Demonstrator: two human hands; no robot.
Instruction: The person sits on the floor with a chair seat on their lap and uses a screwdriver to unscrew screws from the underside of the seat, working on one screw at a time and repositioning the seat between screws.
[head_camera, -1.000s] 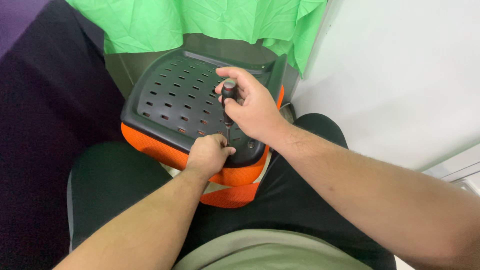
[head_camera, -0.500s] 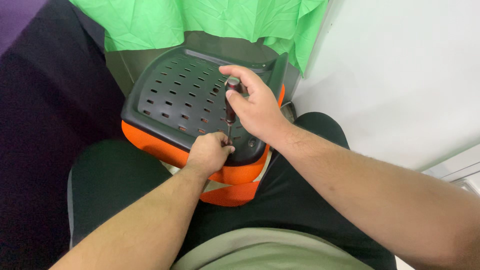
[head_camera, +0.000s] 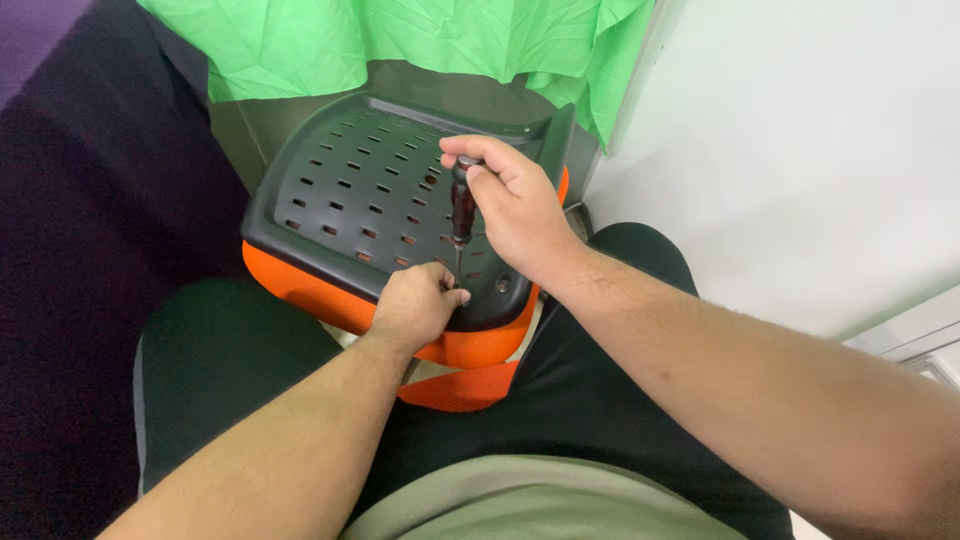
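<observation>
The right hand (head_camera: 515, 205) stays wrapped round the dark-handled screwdriver (head_camera: 462, 205), regripped higher on it, upright over the black perforated plastic seat pan (head_camera: 350, 190) (resting on the lap). The left hand (head_camera: 420, 305) keeps pinching at the tip, so the driving goes on.

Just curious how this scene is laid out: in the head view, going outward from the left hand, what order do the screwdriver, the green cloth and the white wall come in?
From the left hand:
1. Screwdriver: its tip comes down right at the fingers.
2. Green cloth: hanging behind the seat.
3. White wall: far right.
</observation>
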